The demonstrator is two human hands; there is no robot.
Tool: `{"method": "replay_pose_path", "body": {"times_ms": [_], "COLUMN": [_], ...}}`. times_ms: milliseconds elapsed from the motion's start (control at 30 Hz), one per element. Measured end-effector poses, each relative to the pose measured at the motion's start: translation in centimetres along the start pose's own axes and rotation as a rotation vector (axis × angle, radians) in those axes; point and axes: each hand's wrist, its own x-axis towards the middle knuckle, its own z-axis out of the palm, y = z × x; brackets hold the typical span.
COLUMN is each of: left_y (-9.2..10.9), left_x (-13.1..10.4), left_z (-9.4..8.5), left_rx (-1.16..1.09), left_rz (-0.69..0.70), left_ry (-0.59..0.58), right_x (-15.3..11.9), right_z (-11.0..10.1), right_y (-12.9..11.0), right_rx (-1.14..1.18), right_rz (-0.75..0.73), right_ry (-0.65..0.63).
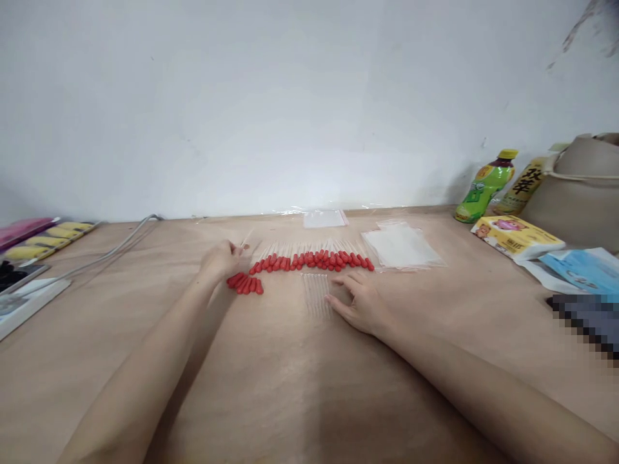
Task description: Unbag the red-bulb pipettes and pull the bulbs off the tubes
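My left hand [221, 259] is at the left end of a long row of red-ended sticks [314, 259], whose thin pale shafts point toward the wall. Its thumb and fingers are pinched together, and whatever is between them is too small to make out. Just below that hand lies a smaller fan of red-ended pieces [245, 284]. On the right, my right hand [360, 301] rests on the table with thumb and fingers apart. Its fingertips are at the right edge of a group of thin clear rods [316, 295] lying side by side.
Clear plastic bags [403, 246] lie right of the row, another bag [323, 219] behind it. Far right are a green bottle [486, 187], a yellow tissue pack [517, 236], a blue packet [585, 274] and a beige bag [575, 193]. A grey cable [120, 246] and yellow items [48, 241] are left.
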Motion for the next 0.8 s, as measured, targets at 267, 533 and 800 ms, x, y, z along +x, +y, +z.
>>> {"method": "replay_pose_path", "body": {"times_ms": [267,533,800], "left_y": [2.3,3.0,3.4], "left_x": [-9.1,-11.7,-11.8], "left_z": [3.7,7.5,6.8], "left_rx": [-0.158,-0.278,-0.263], "left_rz": [0.773,1.032,1.109], "left_ry": [0.172,0.209,0.283], "right_x": [-0.1,-0.3,-0.2], "right_z": [-0.5,-0.4,-0.1], "right_y": [0.1,0.8,0.5], "right_rx": [-0.004,-0.120,-0.092], "right_rz": [-0.017,-0.270,-0.339], "right_ry": [0.097,-0.063,-0.063]}}
